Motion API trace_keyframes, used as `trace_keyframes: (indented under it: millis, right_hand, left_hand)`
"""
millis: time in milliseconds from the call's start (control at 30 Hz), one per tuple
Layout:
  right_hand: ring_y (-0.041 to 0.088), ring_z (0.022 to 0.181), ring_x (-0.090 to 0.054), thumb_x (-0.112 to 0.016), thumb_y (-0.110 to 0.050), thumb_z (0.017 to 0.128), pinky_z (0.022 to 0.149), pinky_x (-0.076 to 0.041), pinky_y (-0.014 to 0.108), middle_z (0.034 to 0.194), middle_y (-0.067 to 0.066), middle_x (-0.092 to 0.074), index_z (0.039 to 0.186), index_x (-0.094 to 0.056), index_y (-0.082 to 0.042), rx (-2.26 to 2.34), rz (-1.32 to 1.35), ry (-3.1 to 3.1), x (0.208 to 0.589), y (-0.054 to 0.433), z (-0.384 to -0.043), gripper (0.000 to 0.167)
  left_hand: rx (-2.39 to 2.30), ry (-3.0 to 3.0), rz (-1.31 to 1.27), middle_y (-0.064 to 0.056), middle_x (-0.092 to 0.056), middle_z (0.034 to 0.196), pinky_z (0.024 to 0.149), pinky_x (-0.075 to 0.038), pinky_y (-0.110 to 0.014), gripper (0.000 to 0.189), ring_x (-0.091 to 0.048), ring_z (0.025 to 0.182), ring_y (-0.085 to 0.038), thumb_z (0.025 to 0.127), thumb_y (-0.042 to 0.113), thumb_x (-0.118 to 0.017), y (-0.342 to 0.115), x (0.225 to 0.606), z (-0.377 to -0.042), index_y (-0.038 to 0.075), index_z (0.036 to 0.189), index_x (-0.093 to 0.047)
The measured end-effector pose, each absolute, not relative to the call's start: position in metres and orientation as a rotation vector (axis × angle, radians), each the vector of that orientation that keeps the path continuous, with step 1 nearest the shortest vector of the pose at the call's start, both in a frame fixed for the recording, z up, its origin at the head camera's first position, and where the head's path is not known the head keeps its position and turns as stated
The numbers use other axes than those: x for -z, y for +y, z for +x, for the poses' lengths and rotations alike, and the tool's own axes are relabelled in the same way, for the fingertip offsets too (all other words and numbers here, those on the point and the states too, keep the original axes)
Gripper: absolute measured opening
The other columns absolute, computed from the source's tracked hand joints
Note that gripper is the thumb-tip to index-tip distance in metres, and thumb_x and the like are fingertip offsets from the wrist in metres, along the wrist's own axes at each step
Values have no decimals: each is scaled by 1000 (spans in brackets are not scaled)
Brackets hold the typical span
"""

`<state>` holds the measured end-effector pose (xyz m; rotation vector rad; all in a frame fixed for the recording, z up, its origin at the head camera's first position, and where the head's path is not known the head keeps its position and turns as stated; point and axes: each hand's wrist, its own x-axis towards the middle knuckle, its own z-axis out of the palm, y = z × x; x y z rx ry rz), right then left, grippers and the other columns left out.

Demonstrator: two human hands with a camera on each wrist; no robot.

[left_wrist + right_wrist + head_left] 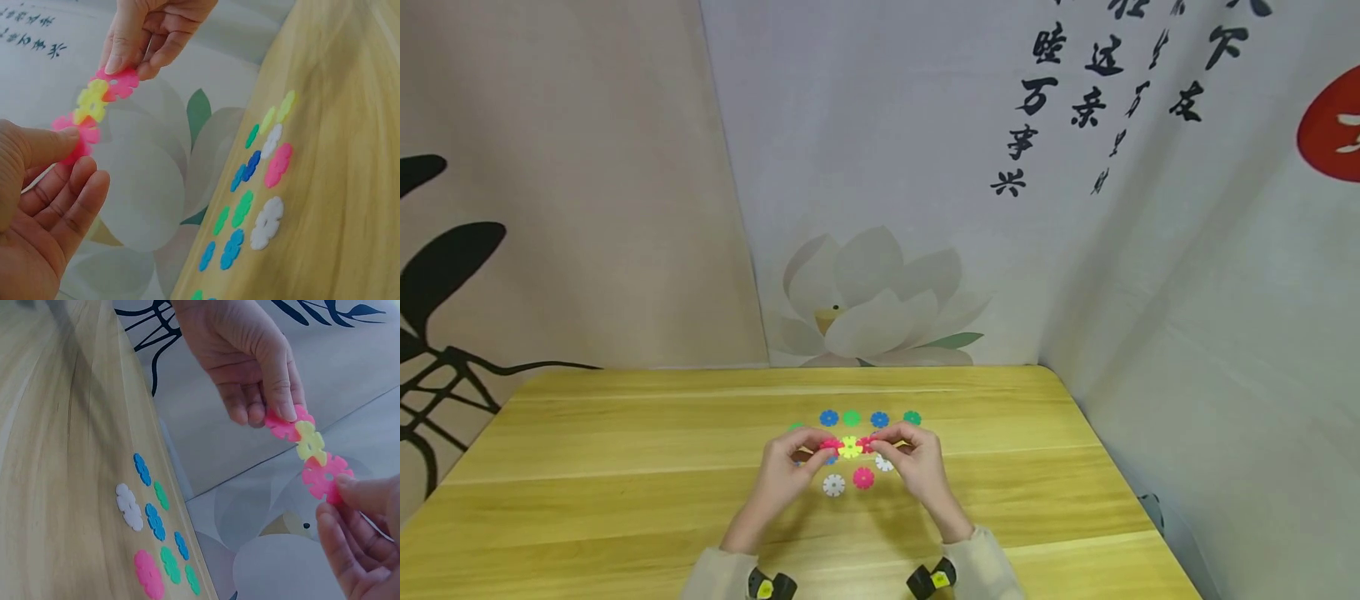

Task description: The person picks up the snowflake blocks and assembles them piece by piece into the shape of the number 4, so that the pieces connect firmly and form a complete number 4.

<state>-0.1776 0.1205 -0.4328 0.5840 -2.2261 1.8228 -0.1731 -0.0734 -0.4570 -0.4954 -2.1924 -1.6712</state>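
Above the table, three notched plastic snowflake discs are joined in a row: a yellow disc point(850, 447) between two pink ones. My left hand point(784, 468) pinches the pink disc point(80, 137) at the left end between thumb and fingers. At the other end, my right hand point(919, 467) grips the second pink disc point(327, 477) the same way. In the right wrist view the yellow disc point(310, 443) sits slotted into both pink discs. The fingertips hide part of each pink disc.
Loose snowflake discs lie on the wooden table point(625, 483) under and beyond the hands: a white disc point(833, 485), a pink disc point(863, 477), a blue disc point(829, 417), a green disc point(912, 417) and several more. A printed curtain point(880, 167) hangs behind the table.
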Motion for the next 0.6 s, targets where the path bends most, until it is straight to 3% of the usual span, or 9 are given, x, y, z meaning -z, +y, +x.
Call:
trace_keyframes:
  millis: [133,233,467,600]
  right_hand:
    - [8,67,-57,-67,7,81,52,-48,17,78,22,-65,83,-65,10,-1831,575,-2194,430,118,-177,5]
    - [10,67,-58,-67,7,81,52,-47,16,78,23,-66,83,-65,11,-1834,587,-2166,428,115,-176,5]
    - [16,67,-60,-64,15,79,53,-50,17,77,25,-65,83,-65,11,-1821,675,-2097,428,109,-177,5]
    - [15,66,-61,-65,15,78,55,-52,18,76,25,-64,83,-64,11,-1818,673,-2088,428,106,-176,6]
  left_hand:
    - [1747,-2188,-344,-2,-64,73,57,-55,-22,16,-59,66,-9,73,-6,-75,-74,471,-179,3,84,-68]
    - [1828,-2205,-251,-4,-65,73,58,-55,-20,13,-58,67,-7,74,-2,-76,-71,474,-179,1,83,-68]
    - [2320,-1977,-102,-7,-68,79,64,-56,-21,18,-62,67,-9,77,-10,-69,-55,476,-175,-14,94,-63]
    - [2494,-1822,-23,0,-68,77,68,-57,-26,13,-64,69,-12,79,-8,-68,-47,476,-172,-8,91,-65]
